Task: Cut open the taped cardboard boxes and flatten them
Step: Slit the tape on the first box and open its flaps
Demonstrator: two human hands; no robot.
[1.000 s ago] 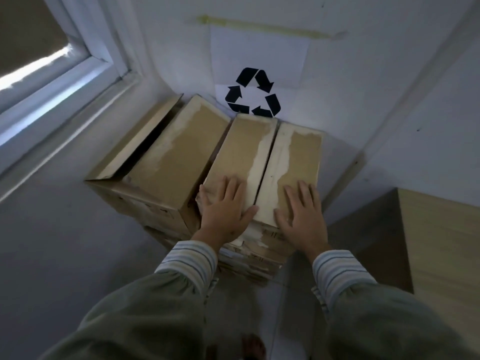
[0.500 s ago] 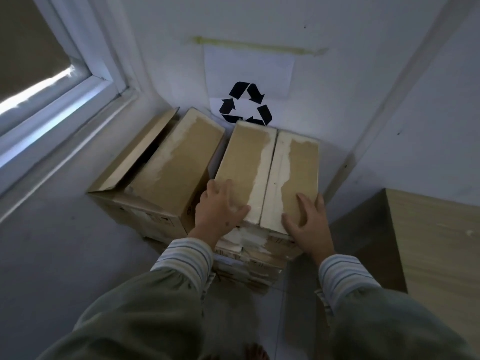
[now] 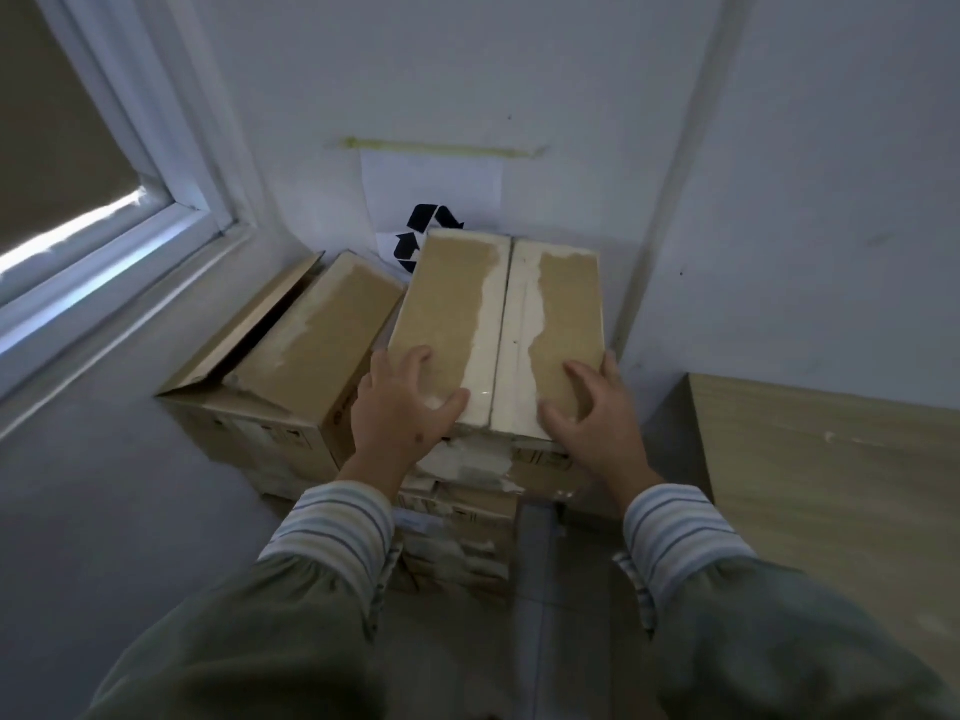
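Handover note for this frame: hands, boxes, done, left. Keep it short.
Left hand: fingers curled over the near left edge of the closed brown cardboard box on top of the stack.
Right hand: fingers spread, gripping its near right edge.
Second brown cardboard box sits to the left on the floor, one flap lifted.
Done: the top box's flaps look split along the centre seam, with torn tape residue.
Left: open and flatten both boxes. No cutter in view.
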